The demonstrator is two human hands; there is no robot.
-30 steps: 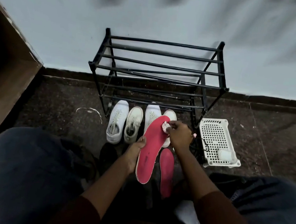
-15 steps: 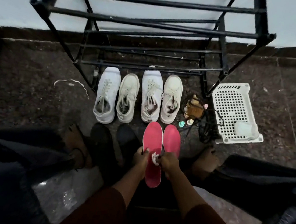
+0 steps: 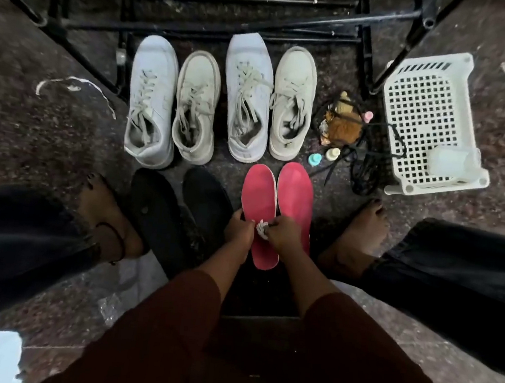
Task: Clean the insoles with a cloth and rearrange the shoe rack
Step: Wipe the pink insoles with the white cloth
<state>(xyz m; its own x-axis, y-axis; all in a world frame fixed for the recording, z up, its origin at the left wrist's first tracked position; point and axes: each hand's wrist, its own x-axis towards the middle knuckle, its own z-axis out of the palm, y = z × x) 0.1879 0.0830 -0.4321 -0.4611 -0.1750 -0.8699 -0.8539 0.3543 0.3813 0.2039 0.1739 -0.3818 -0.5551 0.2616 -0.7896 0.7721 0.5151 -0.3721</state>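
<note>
Your left hand (image 3: pixel 238 232) has its grip clenched on the edge of a red insole (image 3: pixel 259 192). Your right hand (image 3: pixel 282 235) has its grip tight on a small white cloth (image 3: pixel 261 228), pressed on that insole. The other insole (image 3: pixel 295 189) lies just beside it on the floor (image 3: pixel 48 138), near four white shoes (image 3: pixel 245 97) by the black rack (image 3: pixel 200 26).

Speckled floor (image 3: pixel 48 138) carries four white sneakers (image 3: pixel 245 97) and a basket (image 3: pixel 433 62).
</note>
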